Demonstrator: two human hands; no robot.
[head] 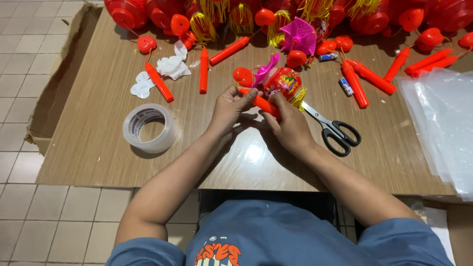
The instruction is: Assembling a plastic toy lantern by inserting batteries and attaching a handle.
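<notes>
- My left hand [230,106] & right hand [290,125] both closed on the red toy lantern [276,86], mid frame.
- Scissors [332,129] just right; a bump could knock them.
- Lantern's orange stick [261,104] could slip, I think.

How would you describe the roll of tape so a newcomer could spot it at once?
Start at the wooden table and look to its near left part, left of the person's left hand. There lies the roll of tape, flat on its side. It is the only clear, ring-shaped thing, while the sticks and lantern pieces around are red.
</notes>
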